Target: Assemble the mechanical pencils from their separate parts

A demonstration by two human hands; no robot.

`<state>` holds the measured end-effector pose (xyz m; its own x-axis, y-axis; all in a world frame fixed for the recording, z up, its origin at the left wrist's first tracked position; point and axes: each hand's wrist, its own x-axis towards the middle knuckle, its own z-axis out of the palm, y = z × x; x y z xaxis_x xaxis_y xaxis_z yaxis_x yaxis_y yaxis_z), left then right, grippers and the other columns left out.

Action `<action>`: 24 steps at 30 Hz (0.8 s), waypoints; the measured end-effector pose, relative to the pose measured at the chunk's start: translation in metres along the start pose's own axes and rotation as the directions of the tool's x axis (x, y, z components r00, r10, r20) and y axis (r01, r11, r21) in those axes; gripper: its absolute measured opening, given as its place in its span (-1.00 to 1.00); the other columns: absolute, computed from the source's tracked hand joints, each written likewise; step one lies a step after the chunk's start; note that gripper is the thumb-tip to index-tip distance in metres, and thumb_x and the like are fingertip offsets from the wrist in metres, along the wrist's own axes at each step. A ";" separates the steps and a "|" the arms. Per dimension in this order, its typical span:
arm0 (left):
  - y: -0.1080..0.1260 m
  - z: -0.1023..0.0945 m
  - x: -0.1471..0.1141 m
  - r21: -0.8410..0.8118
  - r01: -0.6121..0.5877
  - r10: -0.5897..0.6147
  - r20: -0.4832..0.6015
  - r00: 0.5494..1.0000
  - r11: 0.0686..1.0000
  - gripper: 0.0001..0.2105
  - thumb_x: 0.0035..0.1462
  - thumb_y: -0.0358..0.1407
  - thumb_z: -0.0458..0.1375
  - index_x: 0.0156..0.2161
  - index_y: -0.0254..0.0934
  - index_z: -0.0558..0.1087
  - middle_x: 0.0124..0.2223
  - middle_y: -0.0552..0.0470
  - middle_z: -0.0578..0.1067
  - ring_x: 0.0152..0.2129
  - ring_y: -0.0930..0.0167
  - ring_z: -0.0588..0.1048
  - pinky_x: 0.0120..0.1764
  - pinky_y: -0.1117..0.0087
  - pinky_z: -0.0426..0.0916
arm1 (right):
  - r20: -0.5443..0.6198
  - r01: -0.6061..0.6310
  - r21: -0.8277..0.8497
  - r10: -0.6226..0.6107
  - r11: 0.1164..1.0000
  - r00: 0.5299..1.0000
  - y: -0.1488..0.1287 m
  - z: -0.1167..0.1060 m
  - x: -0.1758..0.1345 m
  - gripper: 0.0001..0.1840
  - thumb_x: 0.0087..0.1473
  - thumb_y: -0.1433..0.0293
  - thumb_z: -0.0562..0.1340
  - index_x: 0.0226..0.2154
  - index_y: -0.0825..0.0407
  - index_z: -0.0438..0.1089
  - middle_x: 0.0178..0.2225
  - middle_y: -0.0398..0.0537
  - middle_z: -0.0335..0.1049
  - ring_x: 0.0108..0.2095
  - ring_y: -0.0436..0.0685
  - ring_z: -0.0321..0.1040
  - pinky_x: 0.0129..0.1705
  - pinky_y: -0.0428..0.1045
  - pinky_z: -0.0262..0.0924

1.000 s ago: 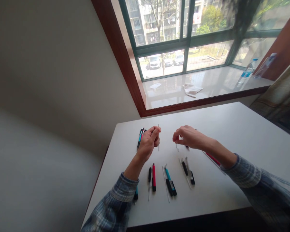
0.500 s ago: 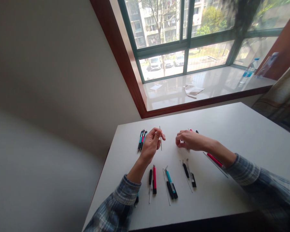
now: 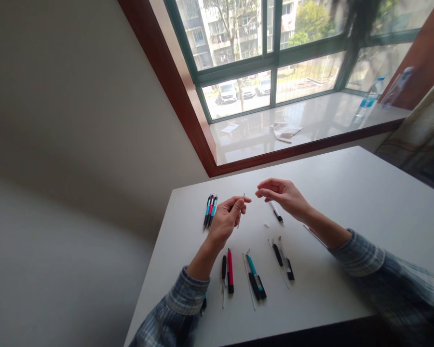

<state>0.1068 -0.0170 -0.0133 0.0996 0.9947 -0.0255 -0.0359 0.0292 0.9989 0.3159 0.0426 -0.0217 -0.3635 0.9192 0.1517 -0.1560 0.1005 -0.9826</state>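
My left hand (image 3: pixel 222 222) is closed on a thin pen refill (image 3: pixel 238 224), its ends sticking out above and below the fingers. Just right of it, above the table, my right hand (image 3: pixel 285 195) has thumb and fingertips together; anything between them is too small to make out. Under the right hand lies a white pen barrel (image 3: pixel 275 211) with a black end, partly hidden by the hand. A small white piece (image 3: pixel 266 225) rests on the table between that barrel and the left hand.
Assembled pens (image 3: pixel 210 210) lie left of the left hand. Nearer to me are pen parts in groups: a red barrel (image 3: pixel 230 271), a teal barrel (image 3: pixel 252 265) and a black grip (image 3: pixel 277 255), with refills alongside. The white table (image 3: pixel 332 183) meets a windowsill (image 3: pixel 246 144).
My right hand has lifted off the table and moved up and slightly left, toward my left hand. The white barrel and small white piece now show. The left hand still holds the refill, tilted more.
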 end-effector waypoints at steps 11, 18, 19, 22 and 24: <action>0.005 0.007 -0.004 0.206 -0.019 0.012 0.038 0.999 0.978 -0.62 0.17 0.03 0.28 -0.29 -0.30 0.64 -0.47 0.04 0.45 -0.62 0.52 0.22 -0.58 0.47 0.07 | -0.024 0.090 -0.103 -0.093 0.991 0.995 -0.005 0.005 -0.004 -0.58 0.05 0.03 0.43 -0.21 0.02 0.65 -0.20 0.05 0.65 -0.18 0.20 0.54 -0.16 0.06 0.42; 0.003 0.007 -0.003 0.228 -0.040 0.030 0.044 0.999 0.973 -0.63 0.19 0.02 0.27 -0.29 -0.29 0.65 -0.47 0.03 0.47 -0.60 0.50 0.27 -0.55 0.47 0.12 | -0.006 0.106 -0.088 -0.107 0.990 0.994 -0.006 0.005 -0.006 -0.65 0.06 0.08 0.45 -0.22 -0.01 0.66 -0.20 0.02 0.65 -0.15 0.19 0.55 -0.07 0.06 0.40; 0.003 0.007 -0.003 0.225 -0.036 0.027 0.044 0.999 0.974 -0.63 0.19 0.02 0.27 -0.30 -0.29 0.64 -0.47 0.03 0.47 -0.60 0.50 0.27 -0.55 0.47 0.12 | 0.003 0.104 -0.092 -0.104 0.990 0.995 -0.006 0.005 -0.006 -0.65 0.06 0.08 0.45 -0.22 0.00 0.66 -0.20 0.02 0.65 -0.14 0.19 0.54 -0.07 0.06 0.40; 0.004 0.007 -0.003 0.213 -0.026 0.017 0.046 0.999 0.977 -0.62 0.18 0.03 0.28 -0.27 -0.30 0.65 -0.46 0.03 0.46 -0.60 0.51 0.25 -0.56 0.48 0.11 | 0.040 0.097 -0.107 -0.093 0.990 0.995 -0.007 0.004 -0.006 -0.64 0.07 0.08 0.44 -0.22 0.01 0.66 -0.19 0.03 0.65 -0.13 0.20 0.54 -0.07 0.06 0.39; 0.005 0.007 -0.003 0.198 -0.027 0.018 0.047 0.999 0.980 -0.61 0.17 0.03 0.29 -0.23 -0.32 0.65 -0.46 0.04 0.46 -0.61 0.52 0.23 -0.56 0.48 0.10 | 0.062 0.095 -0.118 -0.088 0.988 0.994 -0.008 0.004 -0.007 -0.63 0.07 0.07 0.43 -0.22 0.02 0.65 -0.19 0.04 0.65 -0.12 0.21 0.54 -0.09 0.05 0.39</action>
<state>0.1137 -0.0201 -0.0084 0.1457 0.9893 -0.0060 0.1589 -0.0174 0.9871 0.3155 0.0340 -0.0142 -0.4049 0.8812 0.2442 -0.0802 0.2317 -0.9695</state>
